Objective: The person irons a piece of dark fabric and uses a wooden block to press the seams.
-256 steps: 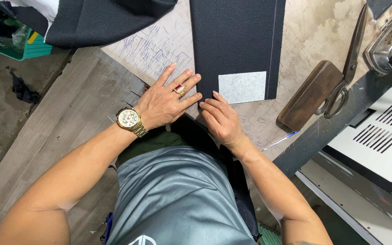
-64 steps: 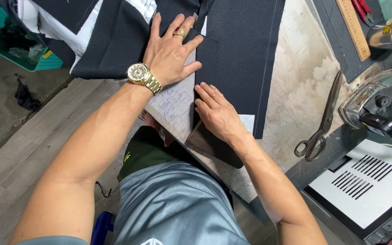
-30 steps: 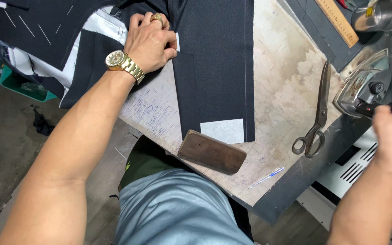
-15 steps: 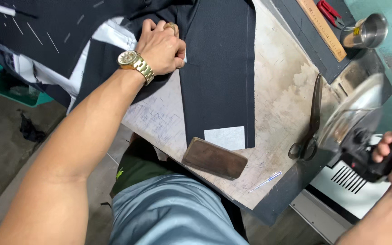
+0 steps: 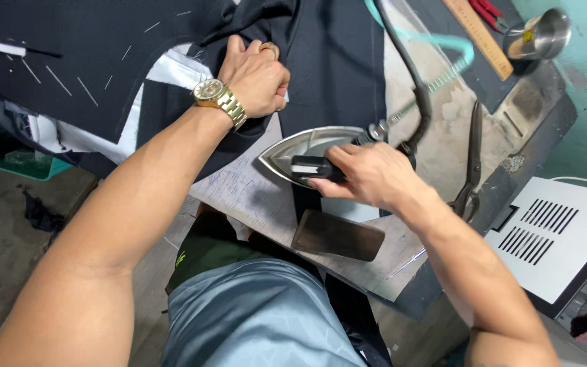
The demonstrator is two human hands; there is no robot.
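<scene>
My right hand (image 5: 369,178) grips the black handle of a steel clothes iron (image 5: 300,148), held over the near end of a long strip of dark fabric (image 5: 338,75). The iron's nose points left. A black cord and a teal hose (image 5: 443,47) rise from its back. My left hand (image 5: 256,76), with a gold watch and a ring, is closed on the fabric's left edge further up the table. A brown wooden block (image 5: 338,234) lies near the table's front edge, just below the iron.
Large scissors (image 5: 473,160) lie right of the iron on the worn table (image 5: 443,122). A wooden ruler (image 5: 478,30) and a metal cup (image 5: 541,34) sit at the far right corner. More dark cloth with chalk marks (image 5: 69,68) is piled at left. A white vented box (image 5: 552,231) stands at right.
My right hand has carried the iron from the right side of the table to over the fabric strip's near end. My left hand stays clenched on the fabric.
</scene>
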